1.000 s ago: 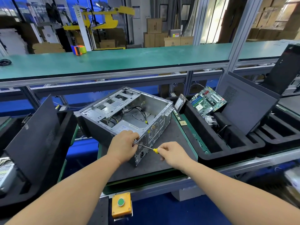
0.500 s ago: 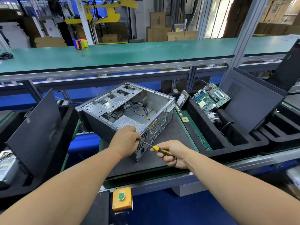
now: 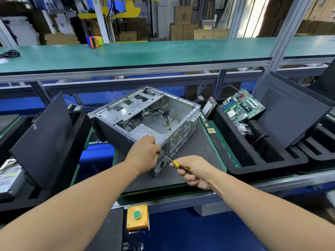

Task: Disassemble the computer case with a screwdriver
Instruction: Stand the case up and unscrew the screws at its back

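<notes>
Centre of frame: the opened computer case [image 3: 145, 120] lies on its side on the dark mat of the counter [image 3: 203, 147], rear panel turned toward the lower centre. The left hand [image 3: 144, 153] rests on the case's near rear corner, fingers curled around the upper end of the screwdriver shaft, where the tip meets the panel; the tip itself is hidden. The right hand [image 3: 193, 171] holds the screwdriver [image 3: 178, 164], fingers clamped on its yellow-and-black handle. The tool's long axis runs from lower right up-left into the panel, so the fastener probably lies just beyond the left fingers, nearer that hand.
</notes>
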